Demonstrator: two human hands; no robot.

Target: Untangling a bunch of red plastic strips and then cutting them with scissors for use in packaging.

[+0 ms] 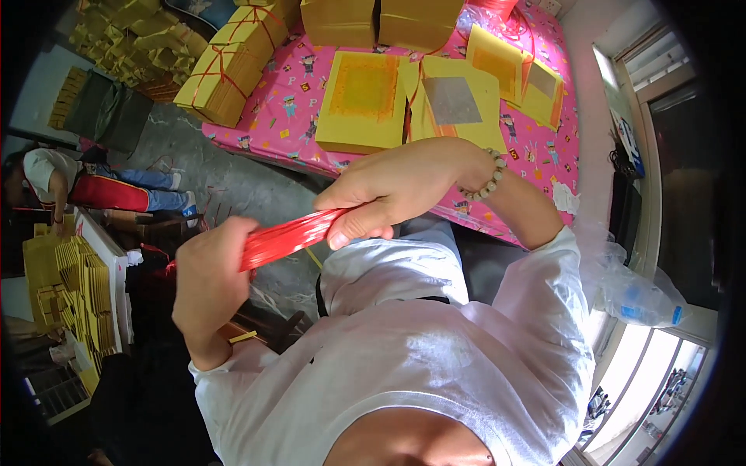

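A shiny bundle of red plastic string (291,238) is stretched between my two hands, above my lap and in front of the table. My left hand (211,272) is closed around its lower left end and looks slightly blurred. At the upper right end, my right hand (404,186) grips the strands between thumb and fingers; a beaded bracelet circles that wrist. Just beyond my right hand lie a thick stack of yellow paper (342,133) with an orange printed square and another yellow stack (486,116) bearing a grey square, both on the table.
A pink patterned tablecloth (287,109) covers the table. Yellow bundles tied with red string (221,78) stand at its far left, more blocks (338,23) behind. A person (101,182) works at the left beside stacked yellow paper (81,287). Plastic bottles (641,299) lie at the right.
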